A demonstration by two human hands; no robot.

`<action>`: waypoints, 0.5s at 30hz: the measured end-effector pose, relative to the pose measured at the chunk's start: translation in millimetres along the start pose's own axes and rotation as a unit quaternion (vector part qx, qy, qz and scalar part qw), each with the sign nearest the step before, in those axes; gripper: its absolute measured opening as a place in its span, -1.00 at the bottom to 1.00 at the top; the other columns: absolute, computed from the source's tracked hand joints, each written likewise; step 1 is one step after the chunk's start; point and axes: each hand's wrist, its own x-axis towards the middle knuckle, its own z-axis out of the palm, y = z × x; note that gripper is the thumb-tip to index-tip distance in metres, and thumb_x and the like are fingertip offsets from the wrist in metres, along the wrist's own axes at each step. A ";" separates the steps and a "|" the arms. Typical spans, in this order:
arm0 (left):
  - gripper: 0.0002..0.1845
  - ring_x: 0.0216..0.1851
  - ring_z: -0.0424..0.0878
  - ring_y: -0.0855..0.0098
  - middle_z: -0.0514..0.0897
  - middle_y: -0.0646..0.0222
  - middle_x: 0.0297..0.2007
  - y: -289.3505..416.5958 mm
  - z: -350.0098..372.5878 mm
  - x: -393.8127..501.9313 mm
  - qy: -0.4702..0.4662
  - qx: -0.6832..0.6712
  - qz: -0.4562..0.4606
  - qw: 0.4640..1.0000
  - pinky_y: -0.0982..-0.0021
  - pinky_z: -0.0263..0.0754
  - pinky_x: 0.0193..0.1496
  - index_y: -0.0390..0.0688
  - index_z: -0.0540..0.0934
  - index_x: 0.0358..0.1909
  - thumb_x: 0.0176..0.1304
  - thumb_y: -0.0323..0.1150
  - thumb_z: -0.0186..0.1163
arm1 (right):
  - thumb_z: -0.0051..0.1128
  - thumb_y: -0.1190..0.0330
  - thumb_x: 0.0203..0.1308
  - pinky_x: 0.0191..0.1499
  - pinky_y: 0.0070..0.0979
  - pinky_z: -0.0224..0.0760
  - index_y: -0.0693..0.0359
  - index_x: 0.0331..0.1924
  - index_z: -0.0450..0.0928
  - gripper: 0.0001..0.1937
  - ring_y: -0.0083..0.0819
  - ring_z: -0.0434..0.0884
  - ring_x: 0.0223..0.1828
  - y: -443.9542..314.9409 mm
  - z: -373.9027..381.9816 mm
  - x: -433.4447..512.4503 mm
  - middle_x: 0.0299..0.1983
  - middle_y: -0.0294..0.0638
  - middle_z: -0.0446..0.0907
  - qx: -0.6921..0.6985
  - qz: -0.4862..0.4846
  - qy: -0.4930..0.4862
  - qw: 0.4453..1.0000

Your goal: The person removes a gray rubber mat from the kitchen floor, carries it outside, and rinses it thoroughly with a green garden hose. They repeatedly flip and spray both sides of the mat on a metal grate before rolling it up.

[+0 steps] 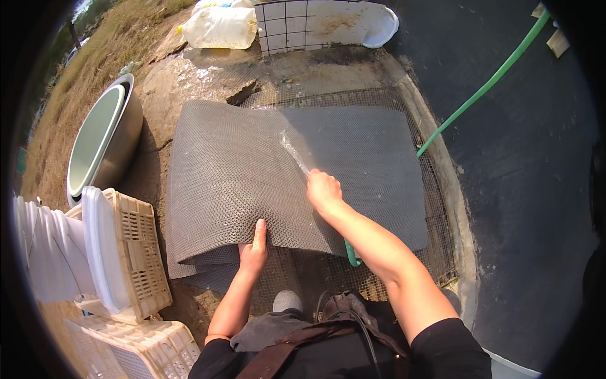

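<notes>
A large grey perforated mat (227, 175) lies folded over on itself in front of me. My left hand (254, 251) grips its near edge, thumb on top and fingers underneath, lifting that edge a little. In my right hand (325, 190), above the mat's middle, is the end of a green hose, mostly hidden by the fist and forearm. Water (293, 152) shoots from it onto the mat, away from me. A short loop of the green hose (351, 255) shows below my right forearm.
Wire mesh (331, 275) lies under the mat. At left stand nested basins (97, 137) and cream plastic crates (142, 256). A plastic jug (222, 28) and a white panel with a wire grid (312, 26) stand at the back. Dark sheeting (516, 189) covers the right side beyond a concrete kerb (442, 156).
</notes>
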 end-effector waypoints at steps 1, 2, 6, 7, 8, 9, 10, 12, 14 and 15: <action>-0.60 0.09 0.50 0.31 0.54 0.17 0.09 0.9 -0.7 -0.3 0.003 0.007 -0.001 1.000 0.35 0.34 0.17 -0.37 0.45 0.14 0.39 -0.31 0.14 | -0.12 0.44 0.24 -0.10 -0.07 0.53 0.40 -0.24 0.53 -0.79 0.11 0.66 -0.18 -0.5 -3.1 -0.8 -0.29 0.16 0.65 -0.006 -0.014 -0.009 1.000; -0.59 0.09 0.48 0.34 0.53 0.20 0.11 0.4 1.2 -1.9 0.007 0.018 0.016 1.000 0.35 0.32 0.19 -0.38 0.43 0.15 0.41 -0.30 0.11 | -0.12 0.44 0.24 -0.11 -0.07 0.53 0.39 -0.25 0.52 -0.80 0.11 0.66 -0.20 -3.3 -2.8 -3.9 -0.30 0.16 0.64 -0.005 -0.032 -0.011 0.999; -0.63 0.06 0.50 0.35 0.56 0.21 0.07 -4.8 2.4 0.6 0.002 0.016 -0.009 1.000 0.37 0.35 0.16 -0.40 0.46 0.11 0.41 -0.32 0.11 | -0.14 0.47 0.22 -0.14 -0.06 0.52 0.38 -0.26 0.47 -0.84 0.12 0.66 -0.24 -16.6 9.0 -8.7 -0.33 0.17 0.63 -0.018 -0.098 -0.037 0.994; -0.63 0.07 0.50 0.34 0.56 0.19 0.07 -5.7 2.7 1.0 0.002 0.014 0.000 1.000 0.36 0.35 0.16 -0.39 0.46 0.11 0.41 -0.32 0.11 | -0.16 0.47 0.22 -0.14 -0.06 0.52 0.38 -0.26 0.47 -0.83 0.11 0.66 -0.24 -19.1 13.0 -7.0 -0.32 0.17 0.63 -0.017 -0.107 -0.034 0.994; -0.63 0.08 0.49 0.33 0.56 0.18 0.07 -6.0 2.2 0.8 0.003 0.017 0.001 1.000 0.35 0.35 0.16 -0.38 0.46 0.12 0.40 -0.33 0.12 | -0.18 0.47 0.23 -0.14 -0.07 0.52 0.38 -0.26 0.48 -0.82 0.10 0.66 -0.23 -19.5 15.3 -3.7 -0.32 0.16 0.64 -0.023 -0.099 -0.030 0.994; -0.63 0.08 0.49 0.32 0.55 0.17 0.08 -5.7 1.8 0.5 0.008 0.028 -0.005 1.000 0.34 0.34 0.17 -0.37 0.46 0.12 0.40 -0.33 0.13 | -0.19 0.46 0.24 -0.13 -0.08 0.53 0.38 -0.26 0.48 -0.81 0.09 0.66 -0.22 -18.9 16.3 1.1 -0.31 0.16 0.64 -0.027 -0.092 -0.027 0.995; -0.63 0.08 0.50 0.32 0.56 0.17 0.07 -4.9 1.7 -0.1 0.008 0.020 0.000 1.000 0.34 0.35 0.16 -0.37 0.46 0.12 0.40 -0.33 0.13 | -0.21 0.46 0.25 -0.13 -0.09 0.53 0.37 -0.25 0.49 -0.79 0.08 0.67 -0.21 -17.7 16.2 5.5 -0.30 0.15 0.64 -0.033 -0.079 -0.015 0.996; -0.63 0.08 0.50 0.31 0.56 0.17 0.06 -1.8 1.3 -1.0 0.012 0.016 0.003 1.000 0.33 0.36 0.16 -0.37 0.47 0.11 0.40 -0.34 0.12 | -0.23 0.46 0.26 -0.11 -0.11 0.53 0.37 -0.23 0.51 -0.77 0.07 0.67 -0.20 -11.7 10.1 15.2 -0.28 0.13 0.65 -0.037 -0.070 -0.011 0.997; -0.63 0.07 0.50 0.31 0.57 0.17 0.06 2.6 0.9 -2.0 0.011 0.018 0.021 1.000 0.32 0.37 0.15 -0.37 0.47 0.12 0.39 -0.34 0.13 | -0.21 0.48 0.26 -0.09 -0.14 0.53 0.36 -0.18 0.53 -0.77 0.05 0.67 -0.16 -5.8 -0.8 22.7 -0.24 0.11 0.65 -0.021 -0.042 -0.026 0.999; -0.63 0.07 0.51 0.31 0.57 0.17 0.06 4.9 0.8 -2.0 0.012 0.022 0.037 0.999 0.32 0.37 0.15 -0.37 0.47 0.12 0.39 -0.34 0.13 | -0.20 0.48 0.26 -0.09 -0.14 0.53 0.37 -0.17 0.53 -0.77 0.05 0.67 -0.16 -5.0 -6.1 24.3 -0.24 0.11 0.65 -0.027 -0.031 -0.011 0.999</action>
